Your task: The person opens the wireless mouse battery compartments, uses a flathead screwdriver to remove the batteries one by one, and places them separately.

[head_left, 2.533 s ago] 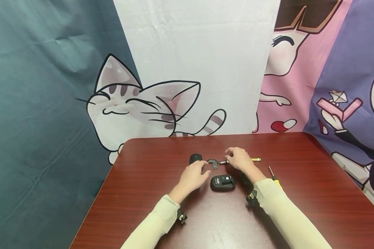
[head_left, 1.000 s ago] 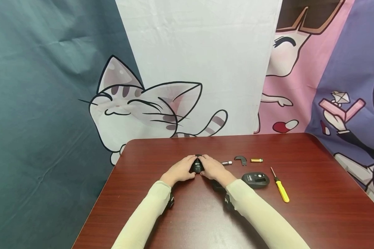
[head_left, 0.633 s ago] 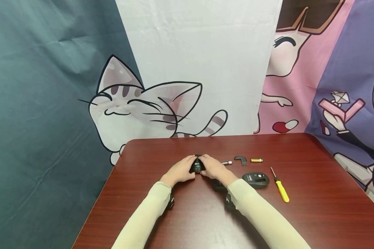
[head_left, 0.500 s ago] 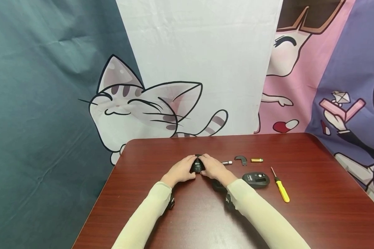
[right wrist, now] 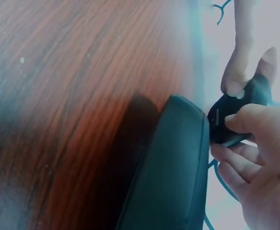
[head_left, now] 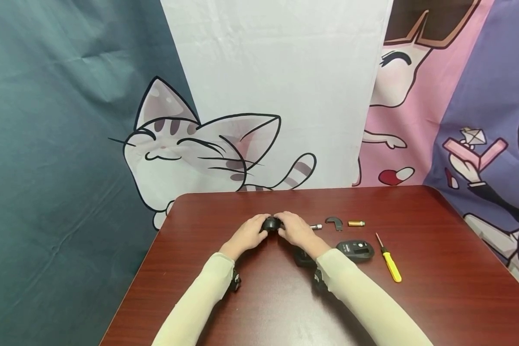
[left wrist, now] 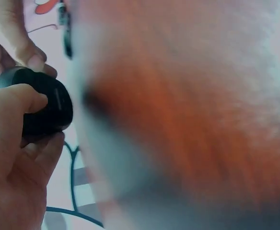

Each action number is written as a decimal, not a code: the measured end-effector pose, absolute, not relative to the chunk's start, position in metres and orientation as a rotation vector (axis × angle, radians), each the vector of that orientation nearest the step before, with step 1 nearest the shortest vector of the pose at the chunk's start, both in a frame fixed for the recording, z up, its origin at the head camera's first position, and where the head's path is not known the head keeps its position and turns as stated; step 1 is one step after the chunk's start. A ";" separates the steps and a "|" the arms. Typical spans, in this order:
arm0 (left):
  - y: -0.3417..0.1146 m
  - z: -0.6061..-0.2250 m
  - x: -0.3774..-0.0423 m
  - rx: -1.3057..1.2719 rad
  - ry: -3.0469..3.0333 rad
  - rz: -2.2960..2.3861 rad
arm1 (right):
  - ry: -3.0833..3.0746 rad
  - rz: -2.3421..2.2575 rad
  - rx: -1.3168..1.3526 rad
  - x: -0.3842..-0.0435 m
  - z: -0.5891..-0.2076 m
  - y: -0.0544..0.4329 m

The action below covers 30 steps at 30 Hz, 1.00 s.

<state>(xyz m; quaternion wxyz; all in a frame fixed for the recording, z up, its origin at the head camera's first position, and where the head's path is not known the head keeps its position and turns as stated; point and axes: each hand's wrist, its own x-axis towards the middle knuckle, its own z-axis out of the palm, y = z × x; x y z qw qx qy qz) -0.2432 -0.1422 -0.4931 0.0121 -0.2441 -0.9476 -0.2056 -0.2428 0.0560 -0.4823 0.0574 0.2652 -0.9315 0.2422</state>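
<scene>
Above the far middle of the table, a small black mouse (head_left: 271,224) is held between both hands. My left hand (head_left: 245,235) grips its left side; in the left wrist view the thumb (left wrist: 32,99) lies across the mouse and the other fingers curl beneath. From the right, my right hand (head_left: 297,231) pinches it between thumb (right wrist: 248,119) and fingers, seen in the right wrist view. The fingers cover much of the mouse. Just beyond the right hand, a silver-ended battery (head_left: 316,227) shows only one end.
Right of the hands lie a curved dark cover piece (head_left: 334,223), a gold battery (head_left: 356,223), a second mouse (head_left: 355,251) with its underside up and a yellow-handled screwdriver (head_left: 391,266). Under the right wrist sits a dark rounded object (head_left: 302,258), partly hidden.
The hands, apart at first, have come together on the black mouse and now tilt it up. The upturned mouse and the cover piece have moved to the right since the earliest frame.
</scene>
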 end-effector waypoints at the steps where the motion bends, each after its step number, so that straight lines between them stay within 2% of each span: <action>1: -0.142 -0.491 -0.243 -0.765 -2.945 -0.657 | -2.813 0.752 0.791 -0.243 -0.482 0.056; 14: -0.137 -0.470 -0.231 -0.678 -2.774 -1.109 | -2.757 1.046 0.668 -0.240 -0.468 0.068; 30: -0.125 -0.448 -0.188 -0.519 -2.595 -1.602 | -2.668 1.338 0.602 -0.195 -0.441 0.086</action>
